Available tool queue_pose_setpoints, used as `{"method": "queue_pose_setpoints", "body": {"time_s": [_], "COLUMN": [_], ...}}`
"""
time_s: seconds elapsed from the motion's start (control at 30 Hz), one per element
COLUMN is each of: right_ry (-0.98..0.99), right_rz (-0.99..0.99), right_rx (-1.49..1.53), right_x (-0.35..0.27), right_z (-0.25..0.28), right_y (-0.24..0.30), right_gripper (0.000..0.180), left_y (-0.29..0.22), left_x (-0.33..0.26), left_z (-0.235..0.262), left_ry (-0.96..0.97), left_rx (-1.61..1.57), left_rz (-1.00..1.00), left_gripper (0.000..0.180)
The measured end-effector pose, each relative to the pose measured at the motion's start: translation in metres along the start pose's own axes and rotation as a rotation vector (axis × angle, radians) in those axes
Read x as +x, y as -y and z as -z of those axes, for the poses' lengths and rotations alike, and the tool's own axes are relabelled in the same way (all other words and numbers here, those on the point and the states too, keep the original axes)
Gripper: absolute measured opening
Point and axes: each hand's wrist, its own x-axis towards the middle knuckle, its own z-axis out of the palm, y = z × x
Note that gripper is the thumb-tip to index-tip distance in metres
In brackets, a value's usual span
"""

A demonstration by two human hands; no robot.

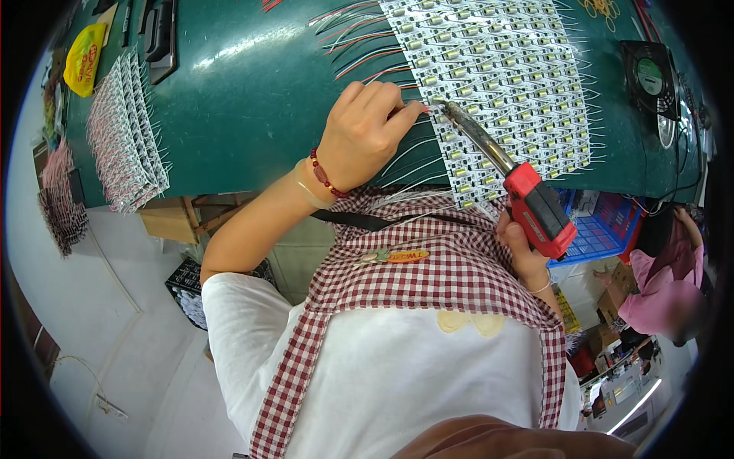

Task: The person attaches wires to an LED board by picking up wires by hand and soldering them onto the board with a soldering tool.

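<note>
I see left hand (pixel 359 134) pinching wire (pixel 409 149) at near edge of LED sheet (pixel 497 84), on surface (pixel 245 92) near front edge; right hand (pixel 524 252) closed on iron (pixel 535 206) by red handle, tip on sheet; I judge sheet light, floppy, fragile; wire thin, slippery; hold iron by handle only.

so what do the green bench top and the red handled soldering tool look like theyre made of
Green bench top: a smooth, slightly glossy sheet, likely vinyl or rubber mat, judging by the soft light reflections. Red-handled soldering tool, held in the right hand: moulded red and black plastic grip, dull grey metal shaft, darkened toward the tip.
</note>
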Motion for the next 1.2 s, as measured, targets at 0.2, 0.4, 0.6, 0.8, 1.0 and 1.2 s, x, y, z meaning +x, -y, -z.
{"method": "queue_pose_setpoints", "body": {"time_s": [0.2, 0.4, 0.6, 0.8, 1.0, 1.2], "right_ry": [-0.014, 0.023, 0.019, 0.059, 0.022, 0.042], "right_rz": [0.049, 0.029, 0.024, -0.022, -0.04, 0.048], "right_rx": [-0.007, 0.016, 0.11, 0.213, 0.155, -0.14], "right_x": [-0.001, -0.008, -0.013, -0.013, -0.01, -0.006], "right_z": [0.001, 0.006, 0.005, 0.004, 0.003, 0.009], "right_y": [0.0, -0.003, 0.003, 0.003, -0.001, -0.016], "right_gripper": [0.014, 0.018, 0.016, 0.011, 0.007, 0.009], "left_y": [-0.001, -0.001, -0.005, -0.016, -0.013, -0.013], "left_x": [0.002, 0.004, 0.005, -0.005, -0.005, -0.005], "left_z": [0.002, 0.0, 0.007, 0.005, 0.0, 0.0], "left_ry": [-0.005, -0.007, -0.059, -0.001, 0.009, 0.023], "left_rx": [0.008, 0.071, 0.057, -0.012, -0.024, -0.018], "left_rz": [-0.004, -0.027, -0.048, -0.013, -0.008, -0.013], "left_gripper": [0.019, 0.019, 0.018, 0.019, 0.021, 0.022]}}
